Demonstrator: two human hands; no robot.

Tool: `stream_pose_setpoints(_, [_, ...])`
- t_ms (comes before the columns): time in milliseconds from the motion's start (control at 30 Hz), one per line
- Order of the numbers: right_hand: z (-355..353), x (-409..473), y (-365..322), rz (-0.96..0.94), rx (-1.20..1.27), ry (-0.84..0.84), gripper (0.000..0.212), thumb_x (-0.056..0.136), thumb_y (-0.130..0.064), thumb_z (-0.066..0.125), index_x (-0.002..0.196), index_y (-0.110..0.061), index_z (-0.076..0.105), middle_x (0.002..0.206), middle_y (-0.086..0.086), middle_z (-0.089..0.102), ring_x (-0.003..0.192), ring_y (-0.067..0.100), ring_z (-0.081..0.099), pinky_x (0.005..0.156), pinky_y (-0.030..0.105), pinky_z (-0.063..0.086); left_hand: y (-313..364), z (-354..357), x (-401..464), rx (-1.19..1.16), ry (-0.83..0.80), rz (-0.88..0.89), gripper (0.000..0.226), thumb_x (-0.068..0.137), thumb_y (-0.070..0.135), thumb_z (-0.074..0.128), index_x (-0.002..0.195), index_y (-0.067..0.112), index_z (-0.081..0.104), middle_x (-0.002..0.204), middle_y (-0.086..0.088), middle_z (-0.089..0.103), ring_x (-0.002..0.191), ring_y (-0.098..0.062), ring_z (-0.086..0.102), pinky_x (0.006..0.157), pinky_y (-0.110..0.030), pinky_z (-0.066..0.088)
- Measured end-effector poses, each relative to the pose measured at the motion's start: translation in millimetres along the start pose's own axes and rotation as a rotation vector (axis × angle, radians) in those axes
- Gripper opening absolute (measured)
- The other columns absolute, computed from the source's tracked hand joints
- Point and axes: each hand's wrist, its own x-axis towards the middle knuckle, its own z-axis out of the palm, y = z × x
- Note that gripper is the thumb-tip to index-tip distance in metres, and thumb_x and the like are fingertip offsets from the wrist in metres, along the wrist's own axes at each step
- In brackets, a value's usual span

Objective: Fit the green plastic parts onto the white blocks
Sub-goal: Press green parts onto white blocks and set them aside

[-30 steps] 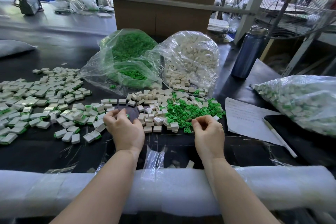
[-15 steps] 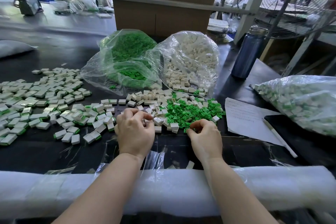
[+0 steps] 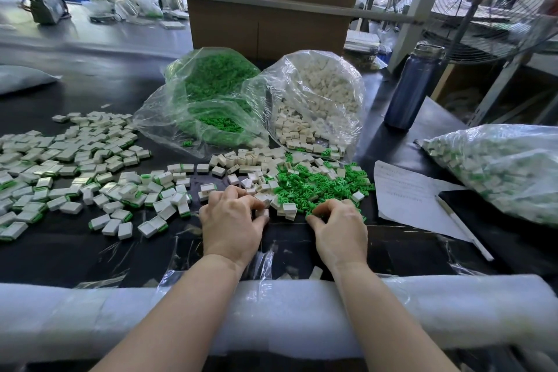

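Both hands down on the counter (image 3: 75, 251) near its front edge. Our left hand (image 3: 231, 220) pinches a white block (image 3: 262, 212) between thumb and curled fingers. Our right hand (image 3: 339, 228) has fingers curled into the near edge of the green parts pile (image 3: 314, 187); looks like it pinches one, can't confirm. Loose white blocks lie just behind the left hand, finished pieces (image 3: 75, 172) spread toward the left edge.

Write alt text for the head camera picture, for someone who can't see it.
Two bare hands work at a black table: the left hand pinches a white block, and the right hand picks at a pile of green parts. Finished blocks spread to the left.
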Motion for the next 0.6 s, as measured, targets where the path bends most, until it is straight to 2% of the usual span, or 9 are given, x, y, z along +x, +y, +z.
stream_pose_setpoints(100, [-1.0, -0.9, -1.3, -0.012, 0.008, 0.010, 0.008, 0.084, -0.027, 0.067, 0.086, -0.021, 0.062, 0.090, -0.006, 0.048, 0.100, 0.019, 0.051, 0.089, 0.031, 0.040, 0.3, 0.2, -0.1, 0.022, -0.004, -0.003, 0.022, 0.081, 0.042, 0.064, 0.098, 0.028, 0.068, 0.108, 0.006, 0.050, 0.104, -0.017, 0.033, 0.087, -0.032, 0.025])
stream_pose_setpoints(233, [-2.5, -2.9, -4.4, -0.043, 0.050, 0.014, 0.015, 0.084, -0.021, 0.067, 0.077, -0.022, 0.054, 0.082, -0.006, 0.055, 0.092, 0.020, 0.055, 0.088, 0.035, 0.042, 0.7, -0.8, 0.0, 0.034, -0.033, 0.002, 0.023, 0.081, 0.044, 0.064, 0.096, 0.027, 0.067, 0.111, 0.005, 0.048, 0.107, -0.018, 0.032, 0.090, -0.032, 0.025])
stream_pose_setpoints(300, [-2.2, -2.6, -4.5, -0.064, 0.086, 0.011, 0.012, 0.084, -0.018, 0.066, 0.080, -0.022, 0.056, 0.082, -0.004, 0.060, 0.090, 0.020, 0.056, 0.088, 0.036, 0.043, 1.5, -1.0, -0.5, 0.009, -0.036, 0.029, 0.023, 0.081, 0.044, 0.063, 0.094, 0.025, 0.066, 0.109, 0.006, 0.044, 0.108, -0.017, 0.030, 0.090, -0.031, 0.023])
stream_pose_setpoints(367, [-1.5, -2.2, -3.3, -0.098, 0.137, 0.012, 0.006, 0.086, -0.015, 0.065, 0.090, -0.018, 0.062, 0.090, -0.001, 0.064, 0.092, 0.019, 0.057, 0.088, 0.033, 0.044, 3.3, -1.5, -1.9, -0.068, -0.002, 0.087, 0.019, 0.081, 0.040, 0.065, 0.091, 0.023, 0.066, 0.104, 0.008, 0.040, 0.103, -0.014, 0.028, 0.087, -0.026, 0.019])
stream_pose_setpoints(400, [-0.7, -2.0, -2.6, -0.117, 0.158, 0.013, 0.010, 0.087, -0.014, 0.063, 0.097, -0.015, 0.064, 0.095, 0.000, 0.065, 0.094, 0.018, 0.057, 0.087, 0.029, 0.044, 4.3, -1.9, -2.5, -0.116, 0.018, 0.125, 0.018, 0.081, 0.036, 0.066, 0.091, 0.022, 0.065, 0.102, 0.008, 0.040, 0.100, -0.012, 0.028, 0.086, -0.023, 0.019])
stream_pose_setpoints(500, [1.5, -1.0, -1.3, -0.178, 0.196, 0.000, 0.020, 0.091, -0.011, 0.057, 0.108, -0.011, 0.067, 0.103, 0.002, 0.062, 0.099, 0.018, 0.055, 0.087, 0.021, 0.040, 8.2, -4.7, -3.6, -0.293, 0.014, 0.219, 0.015, 0.080, 0.023, 0.069, 0.092, 0.014, 0.065, 0.094, 0.005, 0.053, 0.091, -0.012, 0.041, 0.086, -0.021, 0.035])
stream_pose_setpoints(600, [2.2, -0.9, -1.6, -0.207, 0.298, -0.022, 0.016, 0.091, -0.009, 0.056, 0.100, -0.011, 0.069, 0.094, -0.001, 0.057, 0.094, 0.017, 0.054, 0.079, 0.014, 0.035, 12.7, -8.0, -5.7, -0.482, -0.089, 0.231, 0.011, 0.081, 0.017, 0.069, 0.090, 0.012, 0.064, 0.081, 0.005, 0.060, 0.079, -0.015, 0.057, 0.077, -0.025, 0.048])
